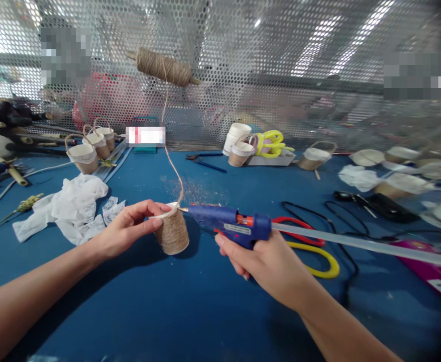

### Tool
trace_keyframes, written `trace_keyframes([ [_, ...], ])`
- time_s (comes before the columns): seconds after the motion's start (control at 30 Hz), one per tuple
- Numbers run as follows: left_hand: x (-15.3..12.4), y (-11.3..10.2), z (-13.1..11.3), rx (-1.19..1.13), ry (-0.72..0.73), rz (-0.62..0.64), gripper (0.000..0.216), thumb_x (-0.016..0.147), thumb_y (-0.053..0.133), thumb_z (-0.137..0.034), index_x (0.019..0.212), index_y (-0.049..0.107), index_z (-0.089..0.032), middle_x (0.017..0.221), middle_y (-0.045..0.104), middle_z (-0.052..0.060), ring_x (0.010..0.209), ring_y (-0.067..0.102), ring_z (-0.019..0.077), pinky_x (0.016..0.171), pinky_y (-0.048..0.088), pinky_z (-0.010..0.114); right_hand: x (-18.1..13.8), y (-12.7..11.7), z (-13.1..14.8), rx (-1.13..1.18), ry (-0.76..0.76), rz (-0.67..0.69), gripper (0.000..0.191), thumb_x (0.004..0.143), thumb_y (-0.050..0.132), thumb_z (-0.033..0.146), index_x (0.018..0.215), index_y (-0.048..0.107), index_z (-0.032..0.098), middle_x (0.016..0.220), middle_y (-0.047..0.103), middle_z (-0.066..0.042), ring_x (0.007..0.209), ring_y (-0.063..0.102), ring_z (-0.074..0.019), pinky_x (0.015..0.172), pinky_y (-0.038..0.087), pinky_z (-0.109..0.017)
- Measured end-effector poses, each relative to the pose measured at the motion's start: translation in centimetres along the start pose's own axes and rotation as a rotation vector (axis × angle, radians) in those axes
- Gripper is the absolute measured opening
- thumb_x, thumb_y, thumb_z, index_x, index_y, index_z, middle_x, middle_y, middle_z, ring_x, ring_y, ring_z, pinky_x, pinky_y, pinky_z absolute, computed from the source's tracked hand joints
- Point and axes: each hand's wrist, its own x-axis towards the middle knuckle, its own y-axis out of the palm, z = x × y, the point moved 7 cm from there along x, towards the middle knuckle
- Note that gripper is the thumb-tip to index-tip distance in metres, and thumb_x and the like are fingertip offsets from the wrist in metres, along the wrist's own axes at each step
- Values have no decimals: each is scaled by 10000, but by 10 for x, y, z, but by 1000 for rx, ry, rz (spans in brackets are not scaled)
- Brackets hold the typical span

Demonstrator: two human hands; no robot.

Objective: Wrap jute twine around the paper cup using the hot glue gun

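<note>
My left hand (135, 221) pinches the white rim of a small paper cup (172, 234) wrapped in brown twine, tilted above the blue table. A blue glue gun (220, 221) is gripped in my right hand (254, 256), its metal nozzle at the cup's rim; I cannot tell if they touch. A long clear glue stick (348, 244) sticks out of the gun's back. From the cup's rim the twine (173, 168) runs up to a spool (163, 67) on a rod at the mesh.
White lace cloth (70, 203) lies left, near small twine-handled cups (83, 157). Pliers (207, 162), stacked white cups (237, 137) and a yellow coil (271, 142) sit at the back. Scissors with red and yellow handles (324, 261), black cable and a purple object (431, 271) lie right.
</note>
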Motion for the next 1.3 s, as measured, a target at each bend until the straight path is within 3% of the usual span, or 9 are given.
trace_keyframes([
  [0.67,1,2,0,-6,5,6,156,781,619,-305,763,620,-150,1055,639,80,1097,522,248,916,381,354,-6,13,-2,3,-72,3,246,749,496,345,567,524,182,396,473,35,338,435,-80,350,377,-202],
  [1.0,1,1,1,-25,10,21,144,776,626,-285,750,616,-144,1028,639,66,993,555,202,806,427,287,2,1,-5,-20,39,-2,252,749,507,360,560,476,196,379,455,35,385,490,-107,405,425,-221],
  [1.3,1,1,1,-27,21,38,121,787,614,-263,734,602,-155,1050,646,57,1060,538,211,830,419,288,10,1,-5,14,-19,25,223,780,507,303,596,493,179,378,442,58,349,428,-69,389,383,-199],
])
